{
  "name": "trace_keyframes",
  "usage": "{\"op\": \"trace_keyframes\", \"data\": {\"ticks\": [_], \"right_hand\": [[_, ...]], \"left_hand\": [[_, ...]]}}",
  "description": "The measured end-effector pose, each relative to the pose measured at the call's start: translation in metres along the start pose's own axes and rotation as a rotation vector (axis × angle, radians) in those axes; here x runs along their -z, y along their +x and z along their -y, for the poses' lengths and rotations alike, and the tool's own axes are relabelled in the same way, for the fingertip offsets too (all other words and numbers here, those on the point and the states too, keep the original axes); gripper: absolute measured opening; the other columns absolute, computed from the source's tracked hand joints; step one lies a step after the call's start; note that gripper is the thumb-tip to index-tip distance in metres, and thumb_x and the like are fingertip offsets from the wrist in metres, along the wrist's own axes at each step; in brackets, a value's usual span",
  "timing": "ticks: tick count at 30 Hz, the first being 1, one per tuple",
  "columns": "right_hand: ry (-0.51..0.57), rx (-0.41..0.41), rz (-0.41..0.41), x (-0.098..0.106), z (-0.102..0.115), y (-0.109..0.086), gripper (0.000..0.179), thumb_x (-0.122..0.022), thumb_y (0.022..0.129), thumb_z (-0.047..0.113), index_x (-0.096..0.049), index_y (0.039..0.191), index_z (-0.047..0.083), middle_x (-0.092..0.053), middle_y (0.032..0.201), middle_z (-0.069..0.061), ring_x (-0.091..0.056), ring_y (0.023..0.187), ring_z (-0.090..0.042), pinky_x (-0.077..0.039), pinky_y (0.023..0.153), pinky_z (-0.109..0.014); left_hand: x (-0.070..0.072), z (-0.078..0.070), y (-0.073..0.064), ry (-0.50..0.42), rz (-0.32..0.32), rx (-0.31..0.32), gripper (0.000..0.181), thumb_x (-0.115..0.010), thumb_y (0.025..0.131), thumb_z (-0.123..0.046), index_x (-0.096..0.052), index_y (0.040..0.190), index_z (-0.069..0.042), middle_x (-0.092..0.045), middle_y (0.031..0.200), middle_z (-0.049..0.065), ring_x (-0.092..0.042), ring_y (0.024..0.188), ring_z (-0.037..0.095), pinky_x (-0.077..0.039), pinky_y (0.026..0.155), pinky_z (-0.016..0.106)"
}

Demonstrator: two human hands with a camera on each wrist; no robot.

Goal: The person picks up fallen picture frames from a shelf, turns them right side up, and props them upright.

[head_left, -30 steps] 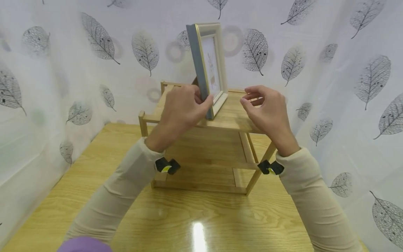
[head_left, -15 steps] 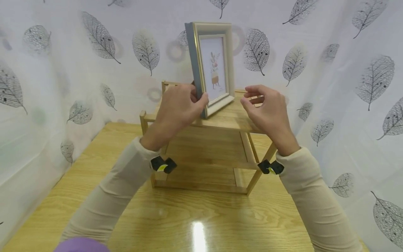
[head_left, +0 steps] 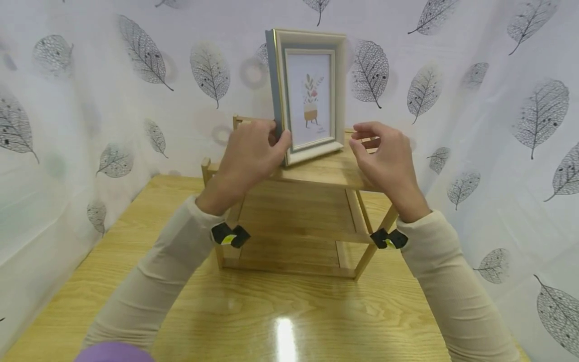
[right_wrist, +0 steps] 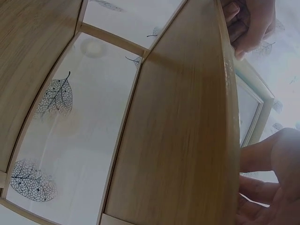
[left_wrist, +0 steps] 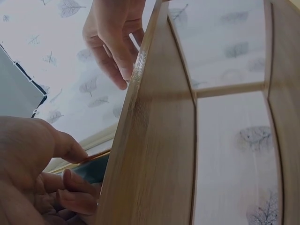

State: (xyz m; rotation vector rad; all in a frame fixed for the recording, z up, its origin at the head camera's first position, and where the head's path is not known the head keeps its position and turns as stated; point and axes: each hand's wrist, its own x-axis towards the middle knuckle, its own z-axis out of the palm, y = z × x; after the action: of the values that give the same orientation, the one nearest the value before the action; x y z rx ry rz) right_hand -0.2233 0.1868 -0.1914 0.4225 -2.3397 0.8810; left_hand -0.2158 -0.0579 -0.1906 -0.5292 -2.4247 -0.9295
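Note:
A picture frame (head_left: 312, 95) with a cream front, gold edging and blue-grey side stands upright on the top board of a wooden shelf rack (head_left: 316, 173). Inside it is a print of a potted plant. My left hand (head_left: 251, 151) pinches the frame's lower left edge, thumb in front and fingers at the side and behind, partly hidden. Just right of the frame, my right hand (head_left: 384, 151) hovers over the top board with bent fingers and holds nothing. In the left wrist view the left thumb (left_wrist: 65, 147) lies against the frame's edge.
Two lower boards of the rack (head_left: 294, 208) show below the top one. The rack stands on a glossy wooden table (head_left: 253, 311). A white curtain (head_left: 479, 115) printed with leaves hangs behind and at both sides. A purple rounded thing (head_left: 115, 352) shows at the bottom left.
The picture frame has turned from nearly edge-on to facing me more squarely. My left hand has shifted left and slightly toward me with its edge; the right hand has barely moved.

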Motion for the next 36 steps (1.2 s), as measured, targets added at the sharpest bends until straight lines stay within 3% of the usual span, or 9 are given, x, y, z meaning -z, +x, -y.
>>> {"op": "trace_keyframes", "data": {"ticks": [5,15,22,30,36], "right_hand": [[0.021,-0.04,0.048,0.0,-0.001,0.002,0.031,-0.064,0.096,0.009,-0.067,0.123,-0.004,-0.072,0.114,-0.02,-0.072,0.097,-0.037,-0.059,0.086,-0.046],[0.075,-0.117,0.152,-0.004,-0.003,0.007,0.042,-0.063,0.098,0.009,-0.056,0.136,-0.007,-0.062,0.134,-0.024,-0.064,0.117,-0.04,-0.052,0.101,-0.047],[0.106,-0.139,0.19,-0.007,-0.003,0.011,0.048,-0.06,0.099,0.011,-0.049,0.142,-0.008,-0.061,0.134,-0.026,-0.062,0.12,-0.04,-0.05,0.103,-0.046],[0.065,-0.144,0.152,-0.003,-0.004,0.013,0.039,-0.057,0.1,0.012,-0.059,0.135,-0.005,-0.066,0.125,-0.023,-0.065,0.111,-0.037,-0.052,0.097,-0.048],[0.076,-0.176,0.119,0.001,-0.001,0.012,0.029,-0.059,0.101,0.014,-0.064,0.123,-0.004,-0.068,0.119,-0.019,-0.067,0.105,-0.033,-0.051,0.095,-0.043]], "left_hand": [[0.001,0.0,0.001,0.016,0.005,0.008,0.039,-0.051,0.103,-0.022,-0.053,0.067,-0.008,-0.052,0.061,0.005,-0.044,0.052,0.016,-0.035,0.047,0.027],[0.001,0.0,0.003,0.033,0.026,0.004,0.041,-0.051,0.104,-0.019,-0.047,0.065,-0.009,-0.047,0.06,0.004,-0.042,0.052,0.016,-0.034,0.047,0.026],[0.003,-0.002,0.002,0.034,0.06,0.038,0.039,-0.051,0.106,-0.021,-0.046,0.069,-0.008,-0.043,0.063,0.004,-0.04,0.056,0.018,-0.034,0.051,0.028],[0.007,-0.003,0.004,0.109,0.073,0.07,0.037,-0.05,0.106,-0.025,-0.054,0.075,-0.005,-0.071,0.091,0.015,-0.065,0.084,0.03,-0.051,0.073,0.039],[0.009,-0.004,0.004,0.12,0.062,0.08,0.038,-0.05,0.106,-0.027,-0.053,0.073,-0.007,-0.073,0.092,0.015,-0.065,0.081,0.029,-0.051,0.073,0.041]]}}
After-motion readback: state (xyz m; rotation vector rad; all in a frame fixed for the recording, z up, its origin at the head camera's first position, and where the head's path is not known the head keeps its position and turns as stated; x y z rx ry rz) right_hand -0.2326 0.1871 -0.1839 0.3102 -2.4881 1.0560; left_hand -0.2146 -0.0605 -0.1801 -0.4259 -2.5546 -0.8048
